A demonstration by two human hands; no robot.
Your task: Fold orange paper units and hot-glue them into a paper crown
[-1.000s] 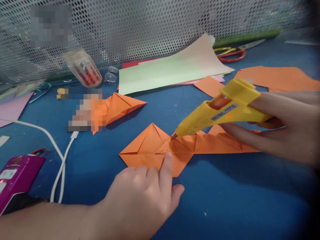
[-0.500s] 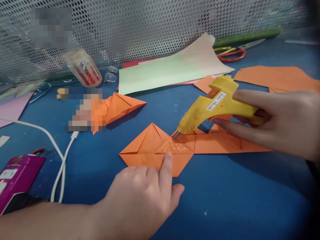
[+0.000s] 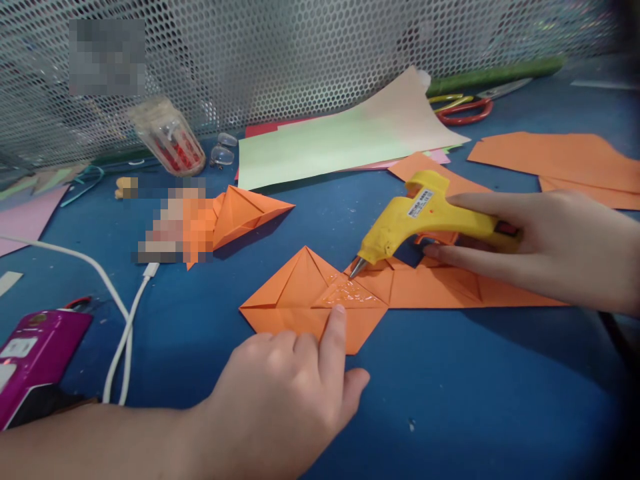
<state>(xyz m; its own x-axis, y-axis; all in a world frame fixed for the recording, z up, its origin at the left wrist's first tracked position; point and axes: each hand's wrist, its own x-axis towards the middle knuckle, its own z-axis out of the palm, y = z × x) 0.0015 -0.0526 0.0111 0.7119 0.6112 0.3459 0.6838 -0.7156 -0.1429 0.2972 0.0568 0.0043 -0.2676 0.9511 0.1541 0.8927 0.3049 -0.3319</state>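
My right hand (image 3: 555,253) grips a yellow hot glue gun (image 3: 425,223); its nozzle points down and left, just above the edge of a folded orange paper piece (image 3: 295,293) on the blue table (image 3: 450,400). Shiny glue lies on a triangular flap (image 3: 347,293) of that piece. My left hand (image 3: 285,400) rests on the table with its index finger stretched out and pressing the piece's near part, the other fingers curled. A second folded orange piece (image 3: 450,287) lies under the gun, touching the first.
Another folded orange shape (image 3: 245,210) sits behind. Light green and pink sheets (image 3: 345,137), flat orange sheets (image 3: 555,157) and red-handled scissors (image 3: 465,107) lie at the back by a perforated metal wall. A white cable (image 3: 125,320), a magenta device (image 3: 35,353) and a clear jar (image 3: 167,137) are at left.
My right hand has drawn the glue gun back to the right and lowered it, lifting the nozzle off the glued flap. My left hand has stayed put.
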